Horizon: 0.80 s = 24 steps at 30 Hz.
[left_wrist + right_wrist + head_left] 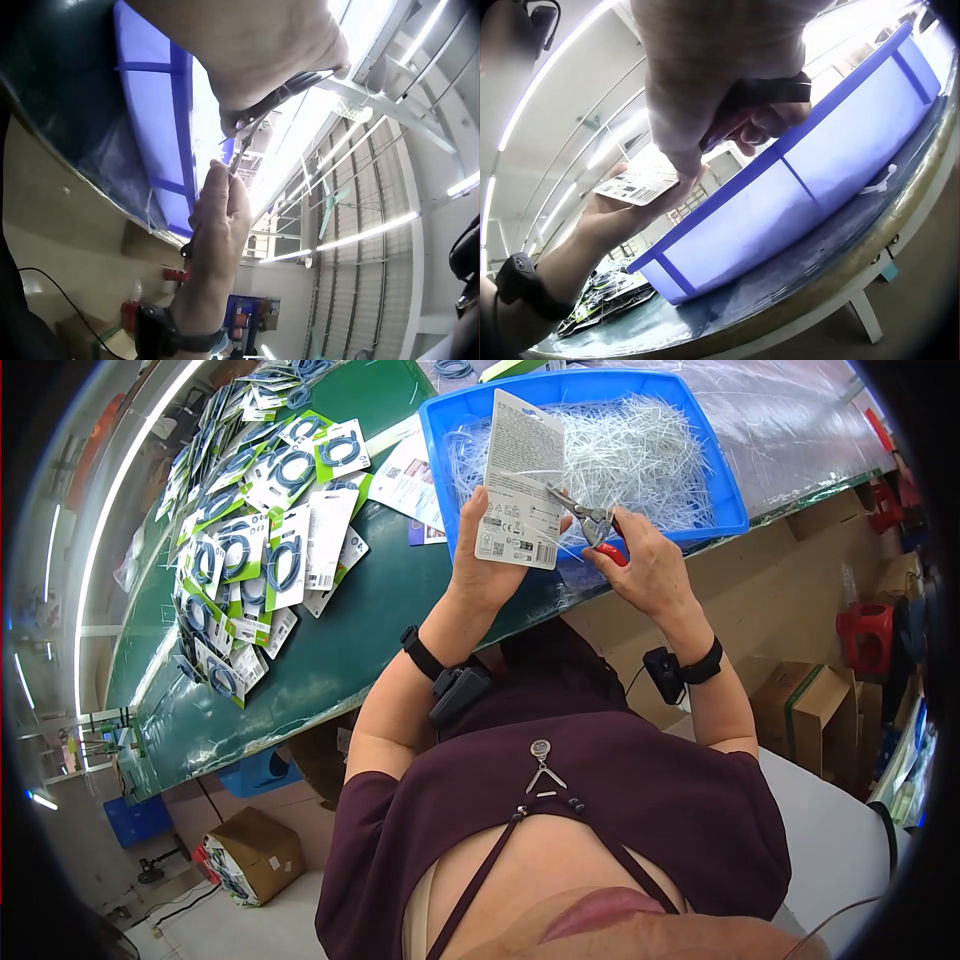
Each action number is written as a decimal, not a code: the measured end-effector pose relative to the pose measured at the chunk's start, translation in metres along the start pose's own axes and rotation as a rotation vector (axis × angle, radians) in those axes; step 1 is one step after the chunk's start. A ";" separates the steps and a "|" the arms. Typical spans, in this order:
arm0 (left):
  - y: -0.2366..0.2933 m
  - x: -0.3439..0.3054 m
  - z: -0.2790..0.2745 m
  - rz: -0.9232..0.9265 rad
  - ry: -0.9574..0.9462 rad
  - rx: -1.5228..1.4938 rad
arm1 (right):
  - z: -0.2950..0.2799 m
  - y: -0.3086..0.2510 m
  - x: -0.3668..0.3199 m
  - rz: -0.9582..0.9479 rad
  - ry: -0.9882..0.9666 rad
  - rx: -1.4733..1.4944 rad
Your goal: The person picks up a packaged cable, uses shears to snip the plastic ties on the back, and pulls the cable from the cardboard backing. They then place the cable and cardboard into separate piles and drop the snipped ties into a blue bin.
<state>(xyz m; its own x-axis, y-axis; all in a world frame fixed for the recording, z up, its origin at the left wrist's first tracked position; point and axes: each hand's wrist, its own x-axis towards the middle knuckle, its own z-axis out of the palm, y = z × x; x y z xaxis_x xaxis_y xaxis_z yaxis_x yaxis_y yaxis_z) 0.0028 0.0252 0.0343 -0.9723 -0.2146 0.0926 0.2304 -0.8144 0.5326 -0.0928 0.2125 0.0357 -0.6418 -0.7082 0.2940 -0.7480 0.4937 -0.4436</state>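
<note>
The left hand (482,560) grips a white printed card (522,480), its barcode side facing up, over the near left part of a blue tray (735,490). In the right hand (648,565) are red-handled pliers or cutters (592,525), fingers curled round the handles, their tips at the card's right edge. In the right wrist view the left hand (622,217) supports the card (639,186) from below. The left wrist view shows the right hand (219,225) with the tool's metal end beside the card hand. What lies behind the card is hidden.
Thin clear plastic strips (640,460) fill much of the tray. Left on the green table (400,630) lies a large heap of carded coiled cables (290,470), with printed sheets (410,480) between heap and tray. Cardboard boxes (800,700) stand on the floor at right.
</note>
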 end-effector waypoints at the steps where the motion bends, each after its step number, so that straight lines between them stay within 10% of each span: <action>1: 0.000 0.000 -0.001 0.000 0.000 0.000 | -0.001 0.000 -0.001 0.010 -0.027 -0.008; 24: -0.003 -0.011 0.000 -0.051 0.065 0.017 | -0.006 -0.022 0.019 -0.121 -0.009 0.109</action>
<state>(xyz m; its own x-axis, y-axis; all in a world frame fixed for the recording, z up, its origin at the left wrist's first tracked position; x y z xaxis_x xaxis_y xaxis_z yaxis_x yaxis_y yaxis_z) 0.0133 0.0298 0.0318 -0.9781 -0.2077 0.0107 0.1793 -0.8161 0.5494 -0.0892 0.1909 0.0563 -0.5463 -0.7638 0.3437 -0.7965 0.3469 -0.4952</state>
